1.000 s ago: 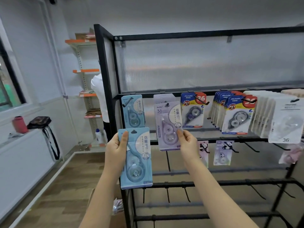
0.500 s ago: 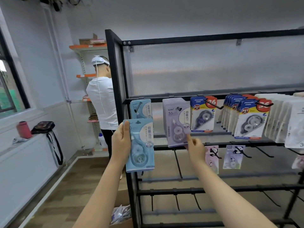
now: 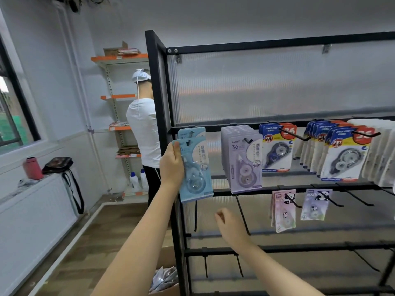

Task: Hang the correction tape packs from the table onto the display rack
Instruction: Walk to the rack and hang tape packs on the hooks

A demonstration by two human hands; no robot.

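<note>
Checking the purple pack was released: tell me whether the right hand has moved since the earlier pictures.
Yes. The right hand has dropped away from the purple packs, now below the rack's middle rail.

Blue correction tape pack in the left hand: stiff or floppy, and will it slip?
Blue pack probably fairly stiff: it stays flat, gripped by the left hand along one edge only. Likely light, since that edge grip carries it. Its glossy plastic blister could be slippery.

Left hand [image 3: 172, 165] now has the blue pack [image 3: 195, 170] raised to the leftmost hook, hang hole at the hook tip, overlapping the pack already hung there. Right hand [image 3: 229, 225] is off the purple stack [image 3: 243, 161], dropped lower, fingers loosely curled, holding nothing.
</note>
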